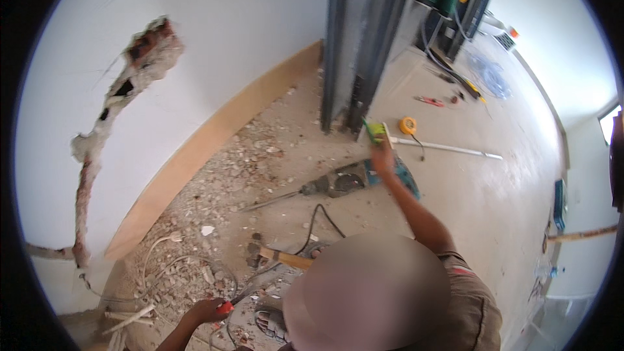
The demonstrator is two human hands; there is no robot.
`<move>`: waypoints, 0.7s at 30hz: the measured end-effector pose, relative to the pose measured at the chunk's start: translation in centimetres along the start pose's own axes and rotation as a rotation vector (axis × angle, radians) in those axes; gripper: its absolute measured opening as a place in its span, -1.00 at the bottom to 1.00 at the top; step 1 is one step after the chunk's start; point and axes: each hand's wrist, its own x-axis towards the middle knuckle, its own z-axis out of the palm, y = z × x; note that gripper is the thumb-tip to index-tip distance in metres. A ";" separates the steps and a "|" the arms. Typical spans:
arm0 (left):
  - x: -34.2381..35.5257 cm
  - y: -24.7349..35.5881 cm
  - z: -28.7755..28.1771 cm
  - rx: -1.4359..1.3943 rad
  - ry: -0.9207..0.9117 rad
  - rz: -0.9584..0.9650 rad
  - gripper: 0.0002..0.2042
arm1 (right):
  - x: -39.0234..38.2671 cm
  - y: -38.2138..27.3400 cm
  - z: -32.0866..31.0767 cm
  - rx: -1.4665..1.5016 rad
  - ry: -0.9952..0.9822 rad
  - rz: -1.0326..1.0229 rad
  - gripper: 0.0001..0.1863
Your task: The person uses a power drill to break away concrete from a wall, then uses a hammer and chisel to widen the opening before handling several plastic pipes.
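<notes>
My left hand is closed around a red-handled tool low in the view, over rubble and loose cables. A grey part seems to extend from its handle, but I cannot make out the tool's kind. Farther off, my right hand reaches past the rear of a teal and black rotary hammer. Its fingers are closed on a small lime-green and dark green object, next to the foot of a grey metal upright. The rotary hammer lies on the floor, its long bit pointing left across the debris.
A hammer with a wooden handle lies among debris. An orange tape measure and a white pipe are beyond my right hand. Farther back are red-handled pliers and coiled clear tubing. The left wall has a broken-out channel.
</notes>
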 end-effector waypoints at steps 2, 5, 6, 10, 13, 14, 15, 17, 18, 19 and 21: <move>1.9 -1.9 1.1 0.135 0.044 0.047 -0.34 | 3.2 4.0 -3.0 0.133 -0.035 0.083 -0.59; 4.6 -3.5 0.9 0.137 -0.088 0.046 -0.40 | 6.0 7.0 -6.4 0.271 -0.126 -0.011 -0.68; 3.7 -1.8 -1.1 0.111 -0.152 0.015 -0.42 | 6.7 6.6 -7.3 -0.029 -0.188 -0.177 -0.74; 2.5 0.0 -2.1 0.120 -0.200 -0.155 -0.44 | 7.5 5.3 -5.3 -0.401 -0.167 -0.554 -0.81; 4.9 -0.4 -1.6 0.020 -0.118 -0.083 -0.49 | 12.0 14.9 -11.3 -0.490 0.030 -0.572 -0.81; 4.3 0.2 -2.7 -0.060 -0.151 -0.082 -0.51 | 14.2 16.1 -13.1 -0.469 0.062 -0.289 -0.79; 5.0 -0.2 -2.3 -0.129 -0.168 -0.074 -0.54 | 16.6 16.8 -15.2 -0.425 0.061 -0.138 -0.65; 4.1 -2.3 -0.2 -0.168 -0.171 -0.149 -0.57 | 17.0 16.8 -9.5 -0.599 -0.039 -0.190 -0.66; 4.1 -3.8 1.4 -0.132 -0.123 -0.146 -0.58 | 18.0 15.9 -7.5 -0.296 -0.110 -0.047 -0.64; 6.1 -4.4 1.1 -0.052 -0.040 -0.073 -0.59 | 19.9 15.0 -12.2 -0.022 -0.105 0.091 -0.60; 5.9 -5.4 1.7 -0.122 -0.098 -0.042 -0.60 | 19.3 14.1 -8.6 0.083 -0.123 0.228 -0.45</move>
